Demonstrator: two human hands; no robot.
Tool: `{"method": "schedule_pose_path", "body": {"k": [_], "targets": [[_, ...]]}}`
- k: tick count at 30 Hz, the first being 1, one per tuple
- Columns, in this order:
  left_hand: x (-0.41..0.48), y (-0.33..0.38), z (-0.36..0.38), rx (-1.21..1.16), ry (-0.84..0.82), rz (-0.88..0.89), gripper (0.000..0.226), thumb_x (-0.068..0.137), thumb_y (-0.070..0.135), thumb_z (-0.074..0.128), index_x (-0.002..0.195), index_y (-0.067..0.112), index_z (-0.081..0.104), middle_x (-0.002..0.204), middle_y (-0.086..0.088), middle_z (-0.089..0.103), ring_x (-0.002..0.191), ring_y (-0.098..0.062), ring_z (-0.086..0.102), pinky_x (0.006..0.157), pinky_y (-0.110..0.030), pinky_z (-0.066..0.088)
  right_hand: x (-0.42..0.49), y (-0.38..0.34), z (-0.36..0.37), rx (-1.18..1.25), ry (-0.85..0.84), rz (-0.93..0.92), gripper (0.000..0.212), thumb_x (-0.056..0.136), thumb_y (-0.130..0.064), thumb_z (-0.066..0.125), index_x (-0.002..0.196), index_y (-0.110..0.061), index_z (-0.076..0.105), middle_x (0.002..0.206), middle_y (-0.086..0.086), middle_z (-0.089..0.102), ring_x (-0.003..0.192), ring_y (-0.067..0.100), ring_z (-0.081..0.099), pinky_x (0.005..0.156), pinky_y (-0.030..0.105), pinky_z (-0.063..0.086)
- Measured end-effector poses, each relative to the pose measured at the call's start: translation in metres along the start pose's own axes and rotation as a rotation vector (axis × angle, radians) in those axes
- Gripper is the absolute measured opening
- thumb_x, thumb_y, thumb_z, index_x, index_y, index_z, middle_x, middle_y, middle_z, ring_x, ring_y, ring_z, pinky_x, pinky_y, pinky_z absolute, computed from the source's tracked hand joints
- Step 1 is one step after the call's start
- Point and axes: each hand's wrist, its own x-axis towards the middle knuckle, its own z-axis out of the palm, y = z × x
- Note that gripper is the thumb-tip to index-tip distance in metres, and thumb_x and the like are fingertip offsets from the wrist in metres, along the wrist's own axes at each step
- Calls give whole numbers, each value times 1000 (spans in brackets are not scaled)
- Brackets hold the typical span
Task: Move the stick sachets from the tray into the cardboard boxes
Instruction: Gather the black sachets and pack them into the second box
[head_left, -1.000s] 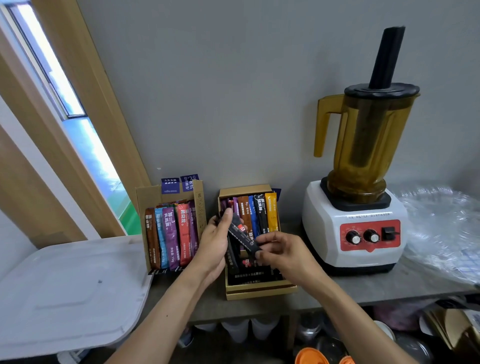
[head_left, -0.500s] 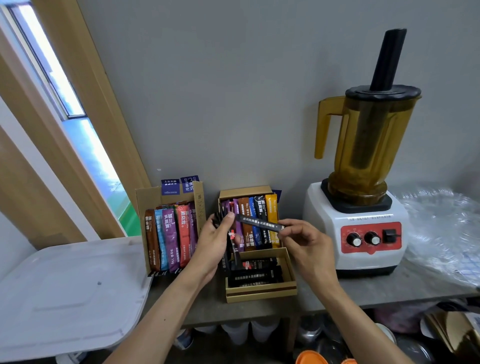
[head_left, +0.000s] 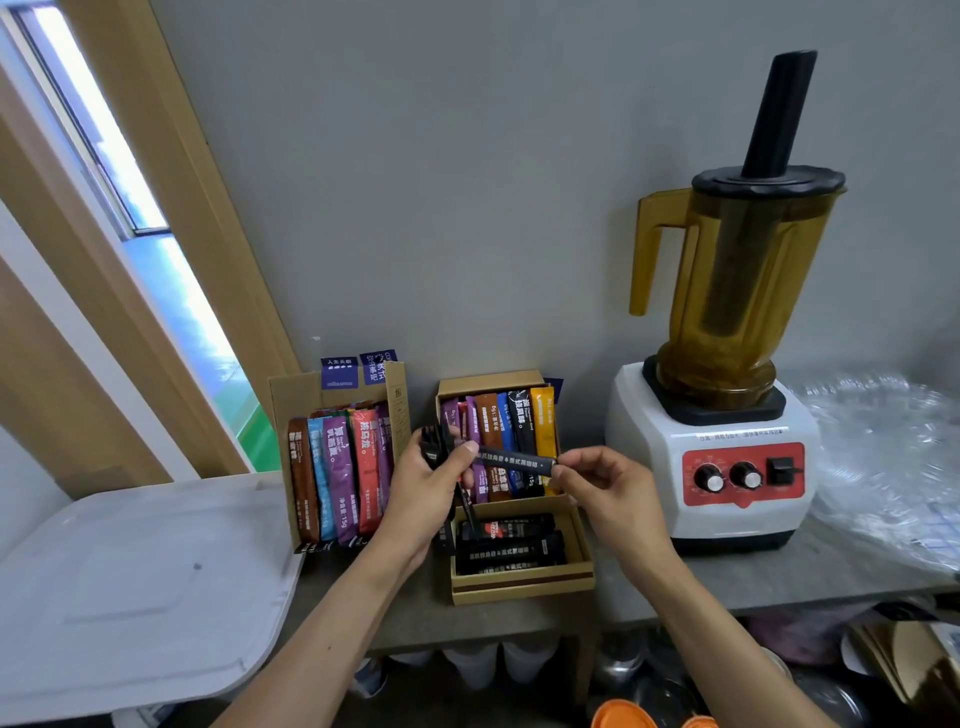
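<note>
Now, in the head view, your left hand (head_left: 426, 493) grips a bundle (head_left: 434, 449) of black sachets with its fingers curled round them. Its thumb also presses on one end of a single black sachet (head_left: 514, 461). Your right hand (head_left: 613, 499) pinches the other end with closed fingers, so this sachet lies level between both hands. It is above the right box (head_left: 522, 590), not yet in it. Black sachets lie flat in the front part of this box, and coloured sachets (head_left: 519, 426) stand in the back part. The left box (head_left: 291, 395) holds more of them. The white tray (head_left: 145, 571) is at the left, well apart from the hands.

I think the main danger is the bundle. If you pull the single sachet away too quickly, the thumb must let go, and the others can slide out of the left hand. They would drop on the counter (head_left: 727, 577) or between the two boxes. The second danger is the front part of the right box. It looks rather full, so a sachet laid askew may rest on the wall and slip out. This box also stands near the counter edge, so a hard push could shift it toward you.
</note>
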Motion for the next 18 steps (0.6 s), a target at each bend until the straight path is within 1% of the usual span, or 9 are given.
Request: {"method": "schedule_pose_path", "body": {"k": [2, 4, 6, 10, 11, 13, 15, 16, 18], "targets": [[-2, 3, -1, -12, 16, 4, 20, 102, 18, 63, 120, 10, 61, 76, -1, 63, 79, -8, 68, 68, -14, 56, 2, 3, 0, -91, -16, 78, 7, 92, -10, 77, 96, -14, 74, 84, 4, 78, 78, 16, 75, 65, 22, 58], [-2, 6, -2, -90, 16, -20, 14, 104, 11, 57, 117, 10, 59, 81, -1, 63, 76, -10, 65, 75, -26, 56, 2, 8, -1, -233, -30, 109, 9, 89, -13, 79, 92, -15, 72, 85, 2, 78, 80, 13, 75, 66, 24, 60], [-2, 6, -4, -209, 13, -63, 17, 104, 6, 50, 119, 10, 58, 88, -2, 64, 74, -13, 62, 77, -35, 53, 1, 11, 0, -348, -48, 97, 10, 86, -15, 81, 89, -17, 71, 84, -1, 78, 81, 9, 75, 69, 27, 62], [-2, 3, -3, -165, 14, -80, 20, 104, 10, 49, 119, 5, 61, 94, -12, 65, 82, -21, 67, 86, -46, 56, -1, 10, 8, -478, -110, 44, 14, 87, -19, 82, 86, -23, 69, 87, -7, 76, 85, 4, 74, 66, 20, 59], [-2, 3, -2, -156, 15, -86, 21, 104, 11, 49, 119, 3, 61, 92, -14, 67, 84, -21, 70, 84, -45, 57, -1, 9, 10, -502, -117, 28, 14, 88, -20, 82, 85, -25, 69, 87, -9, 76, 86, 4, 73, 65, 19, 58], [-3, 3, 1, -154, 18, -84, 23, 104, 9, 47, 118, 2, 63, 88, -13, 73, 84, -14, 73, 74, -36, 54, -2, 7, 13, -556, -89, -1, 13, 90, -24, 81, 86, -29, 69, 89, -11, 75, 88, 3, 72, 63, 17, 57], [-3, 4, 2, -182, 18, -94, 22, 105, 8, 46, 115, 3, 65, 86, -12, 76, 84, -14, 74, 73, -34, 53, -4, 2, 13, -560, -25, -22, 11, 92, -28, 78, 88, -32, 69, 89, -13, 74, 87, 1, 71, 60, 13, 52], [-3, 4, 3, -197, 15, -104, 22, 105, 8, 46, 114, 4, 65, 87, -13, 77, 87, -17, 74, 76, -38, 54, -6, -2, 13, -518, -11, -28, 9, 93, -31, 77, 89, -32, 69, 89, -12, 75, 87, 0, 71, 59, 12, 51], [-3, 2, 4, -208, 11, -122, 22, 105, 9, 47, 116, 4, 65, 94, -15, 79, 96, -24, 75, 87, -48, 57, -9, -10, 14, -355, -67, -4, 9, 92, -36, 77, 91, -28, 72, 89, -9, 77, 88, 1, 73, 63, 16, 55]]}}
